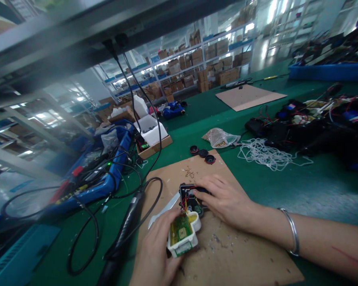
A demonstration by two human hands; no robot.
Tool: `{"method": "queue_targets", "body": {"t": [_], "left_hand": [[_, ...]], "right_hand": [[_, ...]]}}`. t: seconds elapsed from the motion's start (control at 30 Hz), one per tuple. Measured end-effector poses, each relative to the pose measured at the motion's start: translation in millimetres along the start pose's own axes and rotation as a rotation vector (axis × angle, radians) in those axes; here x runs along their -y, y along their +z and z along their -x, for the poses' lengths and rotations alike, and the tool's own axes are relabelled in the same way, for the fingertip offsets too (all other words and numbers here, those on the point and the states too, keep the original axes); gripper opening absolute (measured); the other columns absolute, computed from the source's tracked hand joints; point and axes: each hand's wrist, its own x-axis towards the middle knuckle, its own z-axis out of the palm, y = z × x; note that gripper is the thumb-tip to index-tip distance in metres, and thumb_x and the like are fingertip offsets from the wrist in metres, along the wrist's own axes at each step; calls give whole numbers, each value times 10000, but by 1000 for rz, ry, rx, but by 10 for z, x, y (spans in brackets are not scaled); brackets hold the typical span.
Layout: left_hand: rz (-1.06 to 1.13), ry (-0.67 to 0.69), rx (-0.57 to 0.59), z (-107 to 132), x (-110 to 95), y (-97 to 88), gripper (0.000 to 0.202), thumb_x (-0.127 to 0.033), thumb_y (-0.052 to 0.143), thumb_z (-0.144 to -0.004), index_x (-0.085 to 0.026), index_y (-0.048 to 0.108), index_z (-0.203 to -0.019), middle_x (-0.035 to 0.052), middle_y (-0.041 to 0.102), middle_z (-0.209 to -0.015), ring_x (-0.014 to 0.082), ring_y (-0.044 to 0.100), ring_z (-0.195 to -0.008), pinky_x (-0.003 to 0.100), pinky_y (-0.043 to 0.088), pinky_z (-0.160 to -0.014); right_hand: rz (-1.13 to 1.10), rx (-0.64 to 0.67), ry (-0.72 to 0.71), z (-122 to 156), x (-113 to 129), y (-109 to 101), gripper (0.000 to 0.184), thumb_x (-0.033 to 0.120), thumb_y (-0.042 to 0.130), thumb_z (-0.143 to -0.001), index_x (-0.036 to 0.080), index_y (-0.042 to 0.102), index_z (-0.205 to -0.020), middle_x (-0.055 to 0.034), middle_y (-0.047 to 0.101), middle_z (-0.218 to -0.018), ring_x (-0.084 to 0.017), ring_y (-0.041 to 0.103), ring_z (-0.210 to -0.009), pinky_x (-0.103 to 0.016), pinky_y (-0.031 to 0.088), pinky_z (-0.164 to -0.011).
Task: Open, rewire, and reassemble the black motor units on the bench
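Your left hand [156, 246] has the white housing [183, 247] gripped at its side, green circuit board [179, 230] facing up. Your right hand [223, 198] is on the black housing [191, 201], just beyond; can't tell if it's pinched or only steadied. Both are over the cardboard sheet [241, 250]. Status, my read: partway. Done: black housing is open, insides showing, thin wires [185, 204] running toward the white unit. Left: the 2 units aren't closed up together. Loose brass-coloured bits [189, 173] and 3 round black parts [210, 159] lie farther off, unfitted.
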Motion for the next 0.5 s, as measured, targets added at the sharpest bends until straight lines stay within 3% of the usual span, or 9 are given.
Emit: {"method": "queue_targets", "body": {"t": [0.1, 0.2, 0.37, 0.5], "left_hand": [[-6, 34, -6, 6, 27, 8, 621, -163, 604, -758, -241, 386, -1334, 117, 552, -1317, 275, 542, -1202, 403, 504, -956], [1, 46, -28, 36, 43, 31, 607, -174, 599, -771, -253, 388, -1335, 108, 555, -1307, 267, 538, -1204, 399, 499, -961], [-2, 123, -49, 51, 59, 6, 382, -147, 537, -839, -272, 534, -1200, 90, 546, -1311, 239, 537, -1208, 354, 495, -961], [75, 159, -33, 0, 66, -118, 308, -91, 497, -853, -268, 605, -1080, 87, 549, -1278, 229, 520, -1226, 345, 475, -979]], "right_hand": [[61, -22, -43, 29, 27, -6, 257, 167, 480, -941, 126, 619, -1153, -106, 652, -1174, -249, 544, -1119, -444, 428, -972], [76, -1, -78, 79, 63, 0, 310, 129, 450, -938, 79, 581, -1214, -110, 639, -1228, -255, 510, -1172, -446, 403, -999], [21, 40, -86, 99, 65, 2, 367, 114, 433, -923, 43, 542, -1266, -120, 608, -1273, -296, 443, -1247, -521, 325, -1085], [-58, 85, -90, 38, 9, -27, 365, 94, 427, -907, 19, 561, -1237, -157, 613, -1233, -284, 445, -1252, -442, 439, -1030]]}}
